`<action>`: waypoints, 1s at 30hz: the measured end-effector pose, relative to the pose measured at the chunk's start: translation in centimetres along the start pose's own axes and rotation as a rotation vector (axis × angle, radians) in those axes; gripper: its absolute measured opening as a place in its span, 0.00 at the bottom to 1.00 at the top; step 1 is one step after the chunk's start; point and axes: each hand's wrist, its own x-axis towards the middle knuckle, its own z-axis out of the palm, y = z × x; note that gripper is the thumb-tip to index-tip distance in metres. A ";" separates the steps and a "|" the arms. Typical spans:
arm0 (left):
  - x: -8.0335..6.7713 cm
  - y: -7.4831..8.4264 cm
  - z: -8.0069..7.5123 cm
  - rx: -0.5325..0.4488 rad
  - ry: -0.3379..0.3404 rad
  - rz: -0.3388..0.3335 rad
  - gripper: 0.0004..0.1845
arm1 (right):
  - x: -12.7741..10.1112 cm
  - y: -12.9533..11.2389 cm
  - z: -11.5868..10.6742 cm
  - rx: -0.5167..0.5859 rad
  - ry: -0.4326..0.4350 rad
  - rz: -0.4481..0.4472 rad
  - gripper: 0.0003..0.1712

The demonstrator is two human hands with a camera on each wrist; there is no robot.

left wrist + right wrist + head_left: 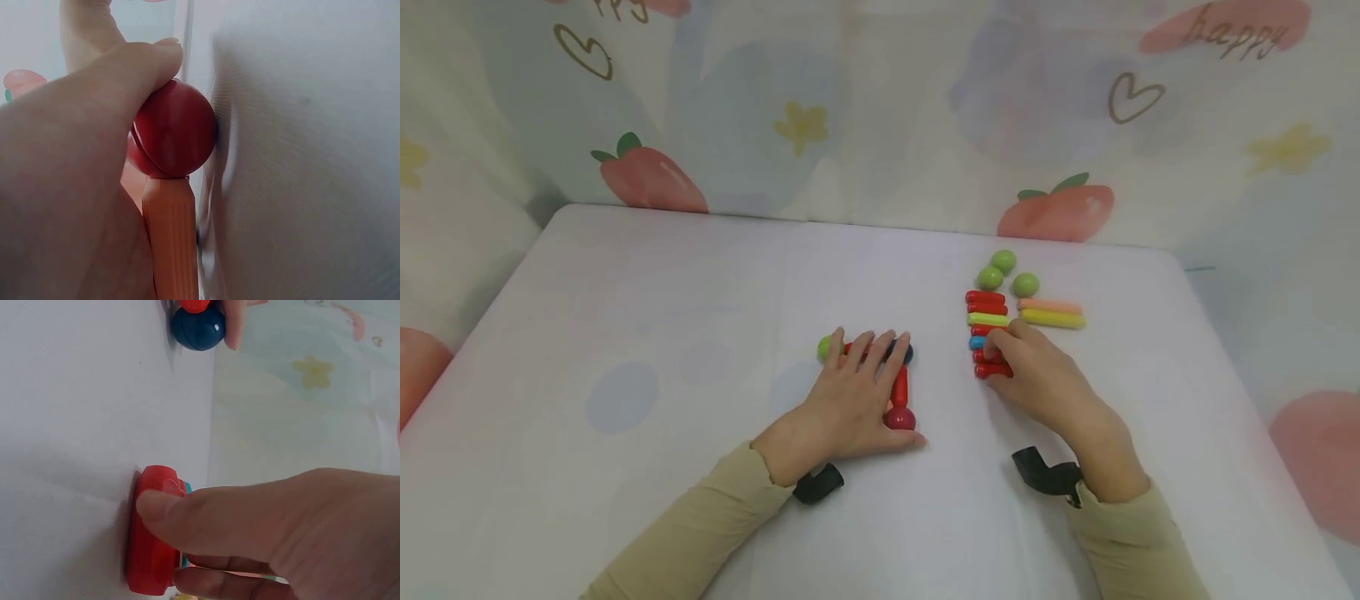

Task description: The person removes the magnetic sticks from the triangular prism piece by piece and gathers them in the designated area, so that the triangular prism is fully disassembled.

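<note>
My left hand (850, 410) lies spread, fingers fairly straight, over a joined frame of balls and rods. Around it show a green ball (825, 348), a dark blue ball (199, 328), a red rod (901, 387) and a dark red ball (900, 419). In the left wrist view the thumb rests against that ball, and an orange rod (172, 231) meets it; the palm hides the rest. My right hand (1047, 373) is at the near end of a row of short rods. Its thumb and fingers pinch a red rod (150, 553), which lies at the white tabletop.
Red, a yellow-green (987, 319) and a blue rod (976, 342) make up the row. Beside it lie longer peach (1049, 306) and yellow rods (1054, 318). Three green balls (1026, 285) sit behind. Black bent pieces (1047, 475) stick out by both wrists.
</note>
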 end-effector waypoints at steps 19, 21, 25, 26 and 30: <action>0.1 0.0 0.1 0.006 0.001 0.000 0.64 | 0.1 0.0 -0.3 0.022 -0.008 0.011 0.20; 0.1 0.0 0.1 0.003 0.002 0.001 0.64 | 0.0 -0.1 -0.4 0.023 -0.003 0.008 0.20; 0.1 -0.1 -0.1 -0.019 -0.003 -0.005 0.66 | -0.1 -0.5 -0.6 0.028 0.019 -0.006 0.19; 0.0 -0.1 -0.2 -0.027 -0.001 -0.004 0.66 | -0.1 -0.6 -0.7 0.031 0.024 -0.010 0.18; -0.2 -0.6 -0.8 -0.069 -0.033 0.013 0.69 | -0.2 -1.1 -0.7 0.053 0.042 -0.037 0.17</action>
